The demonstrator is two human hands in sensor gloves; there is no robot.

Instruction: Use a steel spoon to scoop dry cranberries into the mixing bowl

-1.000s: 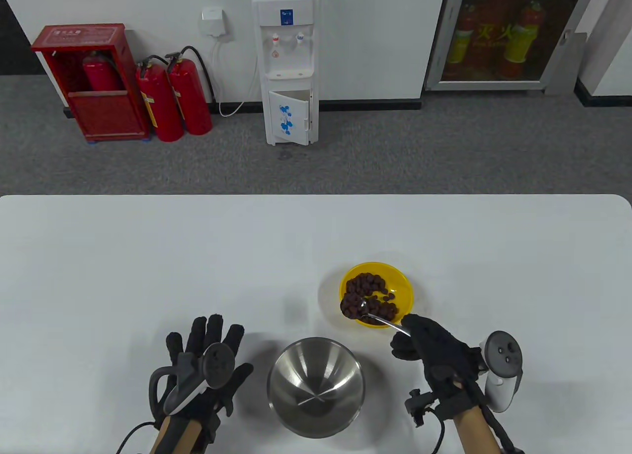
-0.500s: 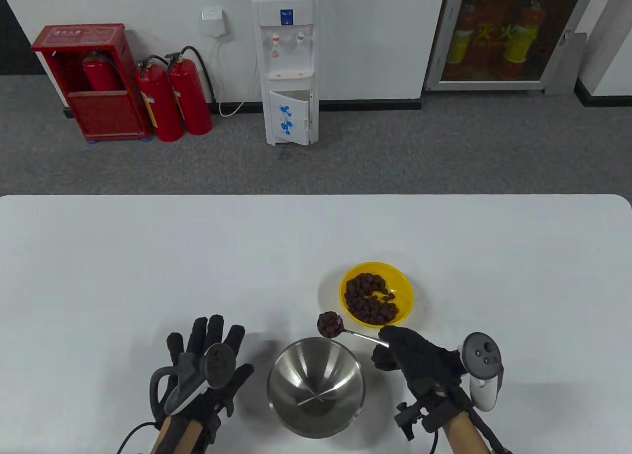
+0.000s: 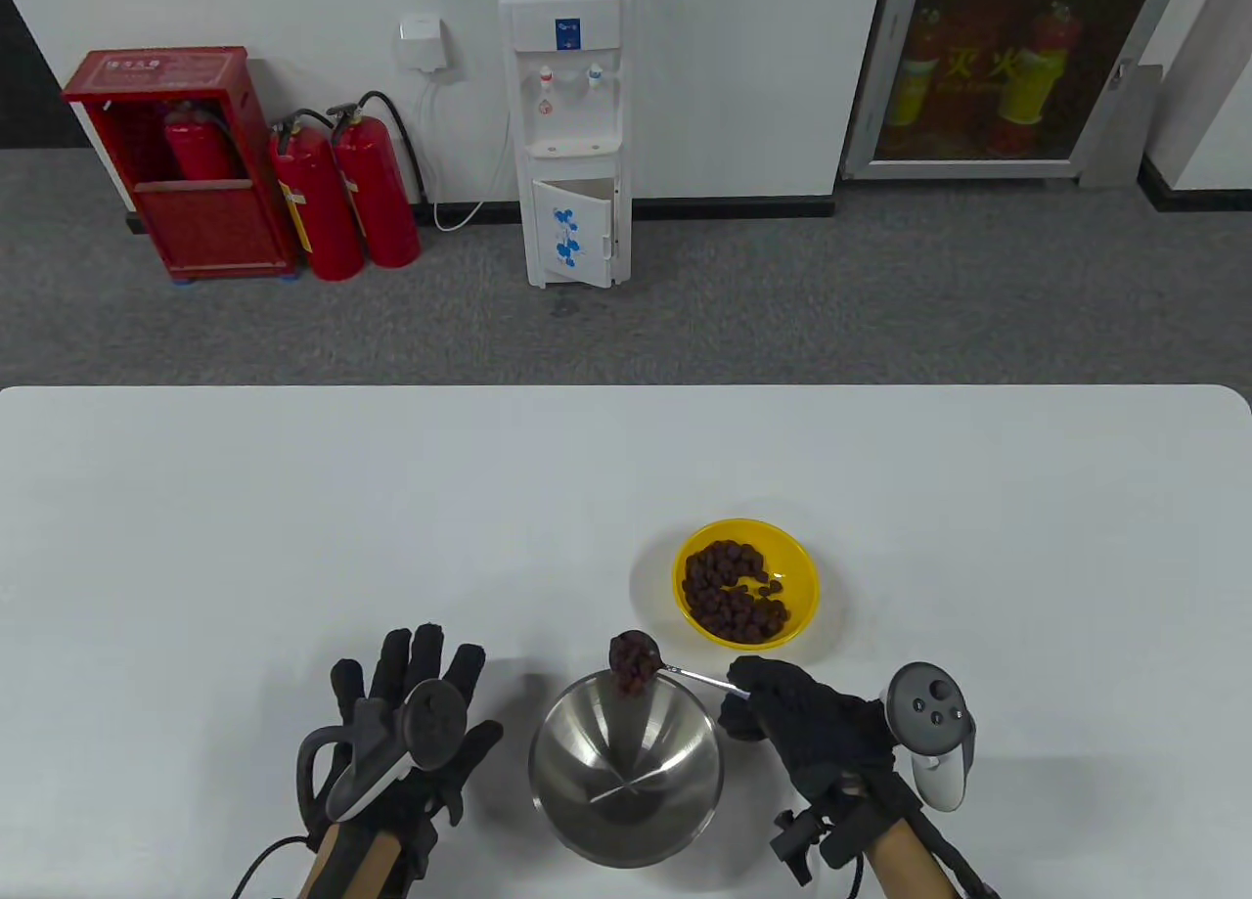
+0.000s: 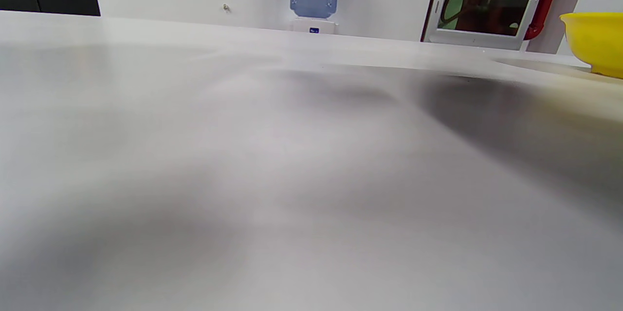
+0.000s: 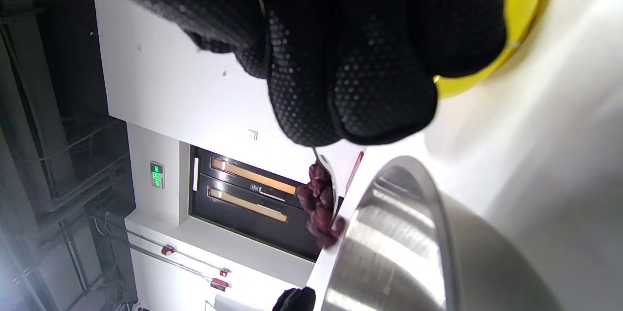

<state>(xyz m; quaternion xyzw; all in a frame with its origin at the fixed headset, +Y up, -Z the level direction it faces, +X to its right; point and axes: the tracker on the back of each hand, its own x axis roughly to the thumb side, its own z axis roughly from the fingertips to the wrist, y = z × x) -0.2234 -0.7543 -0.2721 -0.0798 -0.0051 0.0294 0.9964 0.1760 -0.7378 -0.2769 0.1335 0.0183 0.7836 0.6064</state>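
White table (image 3: 293,508) fronts grey carpet (image 3: 743,312), water dispenser (image 3: 565,126), extinguishers (image 3: 342,195).

Mixing bowl (image 3: 626,767) sits between the hands, cranberry bowl (image 3: 804,571) behind-right.

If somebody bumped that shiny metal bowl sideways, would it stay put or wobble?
The mixing bowl would probably rock or slide: its walls curve down to a small base, and nothing is seen inside to weigh it down. The smooth table likely offers little grip. Neither the left hand nor the right hand steadies it.
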